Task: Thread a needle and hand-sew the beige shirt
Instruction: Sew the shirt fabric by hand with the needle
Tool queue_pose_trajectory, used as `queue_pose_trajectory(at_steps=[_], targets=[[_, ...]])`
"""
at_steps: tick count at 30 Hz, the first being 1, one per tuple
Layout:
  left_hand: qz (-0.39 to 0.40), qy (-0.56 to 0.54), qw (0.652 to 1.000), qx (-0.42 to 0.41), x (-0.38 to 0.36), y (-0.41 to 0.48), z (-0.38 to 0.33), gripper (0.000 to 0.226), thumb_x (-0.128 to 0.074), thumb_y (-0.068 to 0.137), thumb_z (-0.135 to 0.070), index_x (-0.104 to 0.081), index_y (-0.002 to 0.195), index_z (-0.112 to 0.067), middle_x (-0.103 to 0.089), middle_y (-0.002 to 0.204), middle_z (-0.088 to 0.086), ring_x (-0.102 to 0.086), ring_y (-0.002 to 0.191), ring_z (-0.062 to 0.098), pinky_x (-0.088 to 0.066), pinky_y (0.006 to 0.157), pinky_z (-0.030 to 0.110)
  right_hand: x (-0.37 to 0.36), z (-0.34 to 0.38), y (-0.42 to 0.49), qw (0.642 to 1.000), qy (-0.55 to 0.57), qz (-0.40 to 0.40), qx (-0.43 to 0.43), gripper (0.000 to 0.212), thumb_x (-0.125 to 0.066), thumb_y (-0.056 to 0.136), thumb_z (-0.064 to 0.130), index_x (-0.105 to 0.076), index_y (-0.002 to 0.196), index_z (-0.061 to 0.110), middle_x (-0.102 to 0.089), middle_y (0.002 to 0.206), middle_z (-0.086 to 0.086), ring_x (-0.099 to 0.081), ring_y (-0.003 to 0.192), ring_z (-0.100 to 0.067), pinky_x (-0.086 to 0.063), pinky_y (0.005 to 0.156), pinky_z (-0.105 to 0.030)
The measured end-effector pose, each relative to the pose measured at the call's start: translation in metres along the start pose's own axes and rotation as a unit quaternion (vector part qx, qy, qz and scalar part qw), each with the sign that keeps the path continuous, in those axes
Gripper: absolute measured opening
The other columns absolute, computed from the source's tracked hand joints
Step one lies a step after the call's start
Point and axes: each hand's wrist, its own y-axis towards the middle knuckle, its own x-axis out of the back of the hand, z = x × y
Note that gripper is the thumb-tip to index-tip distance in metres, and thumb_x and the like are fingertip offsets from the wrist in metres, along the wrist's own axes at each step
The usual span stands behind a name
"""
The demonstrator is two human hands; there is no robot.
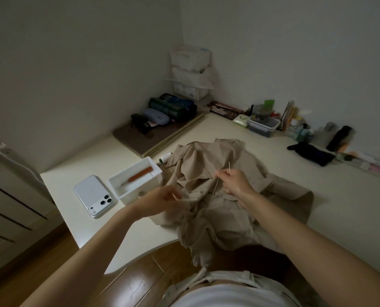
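Observation:
The beige shirt lies crumpled on the white table, partly hanging over the near edge. My right hand pinches a needle that points up above the cloth, and a pale thread runs down from that hand to the fabric. My left hand pinches a fold of the shirt at its left side. A white thread spool sits just behind the shirt's left edge.
A white tray holding an orange-handled tool stands left of the shirt, beside a white phone. Rolled cloths and cases lie at the back corner, small containers and bottles along the right wall, and a dark pouch.

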Motion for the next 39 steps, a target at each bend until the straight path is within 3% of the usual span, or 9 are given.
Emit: queue_pose_trajectory(at_steps=[4,9,11,13,21,26,30,35,39], targets=[[-0.023,0.058,0.998,-0.009,-0.005,0.005,0.009,0.006,-0.058,0.093,-0.028,-0.058,0.087,-0.027,-0.057,0.087,-0.01,-0.056,0.086,0.011,-0.044,0.075,0.016,0.001,-0.003,0.002,1.0,0.004,-0.021,-0.007,0.028,-0.053,0.097,0.02,-0.059,0.069,0.018,-0.04,0.044,0.011,-0.036,0.03,-0.001,-0.027,0.035,-0.014],[-0.015,0.024,0.999,-0.015,-0.016,0.008,0.009,0.031,-0.064,0.088,-0.036,-0.052,0.116,-0.028,-0.052,0.103,-0.013,-0.052,0.095,0.005,-0.041,0.077,0.014,-0.003,-0.005,0.003,1.0,0.003,-0.012,-0.013,0.027,-0.052,0.097,0.02,-0.059,0.071,0.018,-0.039,0.046,0.007,-0.033,0.04,-0.007,-0.027,0.035,-0.014],[-0.004,0.106,0.994,-0.015,-0.025,0.013,0.011,0.009,-0.06,0.091,-0.031,-0.054,0.097,-0.03,-0.052,0.092,-0.009,-0.052,0.087,0.01,-0.039,0.07,0.015,-0.007,-0.005,0.006,1.0,-0.003,-0.014,-0.009,0.027,-0.053,0.096,0.02,-0.06,0.069,0.019,-0.039,0.045,0.006,-0.033,0.041,-0.009,-0.028,0.038,-0.016],[-0.016,0.134,0.99,-0.031,-0.029,0.017,0.011,0.017,-0.055,0.094,-0.025,-0.049,0.079,-0.031,-0.049,0.082,-0.009,-0.05,0.083,0.014,-0.036,0.065,0.016,-0.011,-0.005,0.009,1.0,-0.013,-0.018,-0.008,0.027,-0.055,0.095,0.02,-0.061,0.069,0.016,-0.038,0.039,0.009,-0.034,0.041,-0.01,-0.029,0.041,-0.019],[-0.206,-0.099,0.973,0.036,-0.014,0.022,-0.005,0.013,-0.048,0.098,-0.019,-0.055,0.097,-0.009,-0.055,0.085,0.005,-0.052,0.079,0.018,-0.044,0.071,0.027,-0.036,-0.007,-0.01,0.997,-0.041,0.063,0.034,0.03,-0.064,0.089,0.031,-0.061,0.108,0.008,-0.056,0.076,0.007,-0.047,0.055,0.0,-0.034,0.044,-0.008],[-0.262,-0.198,0.943,0.049,-0.009,0.027,-0.018,0.017,-0.046,0.099,-0.02,-0.056,0.103,-0.007,-0.055,0.085,-0.002,-0.052,0.079,0.01,-0.041,0.066,0.016,-0.054,-0.013,-0.021,0.988,-0.076,0.131,0.034,0.038,-0.076,0.078,0.03,-0.062,0.107,0.01,-0.069,0.101,0.001,-0.065,0.095,-0.013,-0.052,0.086,-0.023],[-0.298,-0.253,0.919,0.057,-0.004,0.03,-0.027,0.013,-0.043,0.099,-0.02,-0.053,0.102,-0.012,-0.054,0.086,-0.001,-0.051,0.077,0.007,-0.041,0.064,0.018,-0.056,-0.017,-0.022,0.985,-0.1,0.104,0.093,0.027,-0.075,0.079,0.021,-0.068,0.103,0.011,-0.07,0.098,0.002,-0.064,0.093,-0.008,-0.044,0.068,-0.007],[-0.346,-0.284,0.892,0.059,0.015,0.034,-0.029,0.014,-0.044,0.099,-0.021,-0.05,0.086,-0.021,-0.051,0.082,-0.002,-0.047,0.075,0.01,-0.04,0.066,0.024,-0.039,-0.028,-0.01,0.969,-0.223,0.041,0.101,0.015,-0.063,0.087,0.032,-0.069,0.08,0.02,-0.071,0.087,-0.003,-0.065,0.085,-0.018,-0.044,0.069,-0.024],[-0.367,-0.282,0.885,0.056,0.03,0.036,-0.025,0.011,-0.042,0.099,-0.02,-0.05,0.091,-0.018,-0.052,0.083,-0.001,-0.047,0.073,0.009,-0.04,0.065,0.026,-0.021,-0.025,0.012,0.961,-0.265,0.009,0.075,0.018,-0.059,0.09,0.015,-0.071,0.087,0.002,-0.066,0.078,-0.009,-0.06,0.078,-0.02,-0.041,0.065,-0.027]])
